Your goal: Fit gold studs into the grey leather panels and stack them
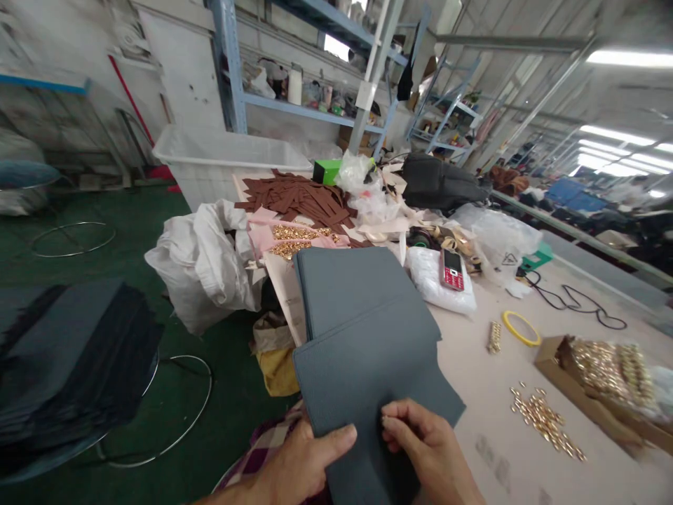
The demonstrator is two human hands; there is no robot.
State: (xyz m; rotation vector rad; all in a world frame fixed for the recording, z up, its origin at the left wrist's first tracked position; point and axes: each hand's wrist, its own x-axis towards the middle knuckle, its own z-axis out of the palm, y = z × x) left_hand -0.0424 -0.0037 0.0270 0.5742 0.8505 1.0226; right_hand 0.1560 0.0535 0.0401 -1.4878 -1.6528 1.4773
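Clamped the blue-grey panel (357, 368) by its left edge at lower center, thumb on top, with the left hand (306, 459). Pinched the fingertips of the right hand (420, 442) nearly together against the same panel; could not discern any item between them. Located the stack of matching panels (357, 284) partly beneath, at center. Noted gold-colored fittings (547, 423) on the table (467, 365) at lower right, beside a cardboard box (578, 400).

No words or numbers are legible. Red-and-black keypad phone (453, 270) — bears pale key markings, too small to read. Clear plastic bag (497, 231) — carries one small dark symbol (510, 259), roughly triangular, indistinct. Pale tabletop (463, 365): shows grey smudged marks (493, 461), undecipherable.
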